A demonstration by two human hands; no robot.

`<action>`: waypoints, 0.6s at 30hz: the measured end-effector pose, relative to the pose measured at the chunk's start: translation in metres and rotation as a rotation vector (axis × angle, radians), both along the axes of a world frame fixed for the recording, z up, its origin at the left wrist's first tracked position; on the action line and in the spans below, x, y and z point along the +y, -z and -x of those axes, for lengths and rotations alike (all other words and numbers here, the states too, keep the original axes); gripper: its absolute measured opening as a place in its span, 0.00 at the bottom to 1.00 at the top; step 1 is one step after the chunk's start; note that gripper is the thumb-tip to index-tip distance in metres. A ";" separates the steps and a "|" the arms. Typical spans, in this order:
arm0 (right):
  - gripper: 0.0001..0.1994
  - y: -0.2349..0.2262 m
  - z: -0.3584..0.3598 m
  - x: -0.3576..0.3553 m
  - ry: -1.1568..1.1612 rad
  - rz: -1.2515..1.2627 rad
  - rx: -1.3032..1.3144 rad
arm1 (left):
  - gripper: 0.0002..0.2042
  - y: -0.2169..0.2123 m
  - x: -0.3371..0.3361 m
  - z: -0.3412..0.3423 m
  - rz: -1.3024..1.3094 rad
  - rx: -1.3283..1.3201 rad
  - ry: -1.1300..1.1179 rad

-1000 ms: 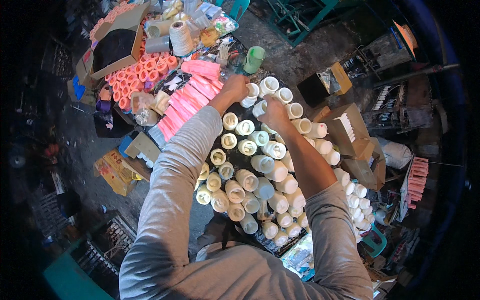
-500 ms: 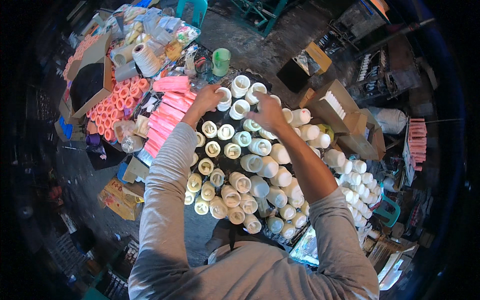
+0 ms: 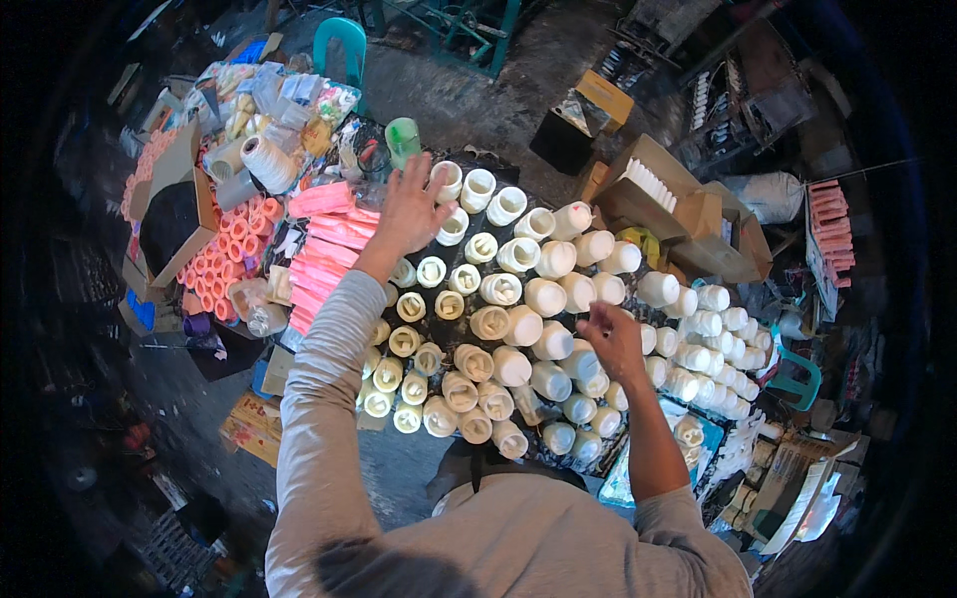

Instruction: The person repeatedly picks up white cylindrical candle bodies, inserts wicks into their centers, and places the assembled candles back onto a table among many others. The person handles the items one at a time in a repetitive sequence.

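Many white and cream jar-like cups stand in close rows on a dark table. Those to the left show open tops with pale pieces inside several of them; farther right the cups show smooth closed ends. My left hand is open, its fingers spread beside the far-left cups, and I cannot tell whether it touches one. Over the right part of the rows hovers my right hand, fingers loosely bent and apart, nothing seen in it. It is nearest to the closed-end cups.
Left of the cups lie long pink bundles and pink rings, near a thread cone. A green glass stands at the far edge. Cardboard boxes sit far right; a teal chair is at the right.
My right hand has moved from the far cups back toward me and to the right. My left hand has spread its fingers and come off the cup it was at. The view has shifted slightly.
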State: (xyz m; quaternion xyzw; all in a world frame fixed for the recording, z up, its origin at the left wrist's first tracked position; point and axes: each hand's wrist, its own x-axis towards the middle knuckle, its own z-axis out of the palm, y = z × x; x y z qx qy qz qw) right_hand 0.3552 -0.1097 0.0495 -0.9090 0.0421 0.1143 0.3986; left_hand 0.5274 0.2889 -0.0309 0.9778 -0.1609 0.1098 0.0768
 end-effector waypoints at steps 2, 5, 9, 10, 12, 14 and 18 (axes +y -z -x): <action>0.22 0.005 0.030 -0.003 0.006 -0.037 -0.026 | 0.34 -0.009 -0.016 -0.001 -0.073 0.117 0.056; 0.23 0.007 0.067 -0.010 -0.054 0.007 -0.011 | 0.35 -0.015 -0.030 -0.001 -0.183 0.162 0.094; 0.22 0.005 0.107 -0.021 -0.090 0.035 0.036 | 0.37 -0.015 -0.026 0.000 -0.115 0.247 0.054; 0.22 0.004 0.116 -0.024 -0.088 0.033 0.056 | 0.37 -0.016 -0.023 -0.001 -0.102 0.237 0.052; 0.21 0.004 0.131 -0.029 -0.063 0.038 0.061 | 0.37 -0.022 -0.018 -0.005 -0.120 0.291 0.022; 0.21 0.005 0.145 -0.034 -0.031 0.041 0.087 | 0.37 -0.031 -0.015 -0.011 -0.217 0.283 0.013; 0.22 0.006 0.166 -0.041 -0.004 0.059 0.153 | 0.35 -0.052 -0.018 -0.017 -0.300 0.327 0.143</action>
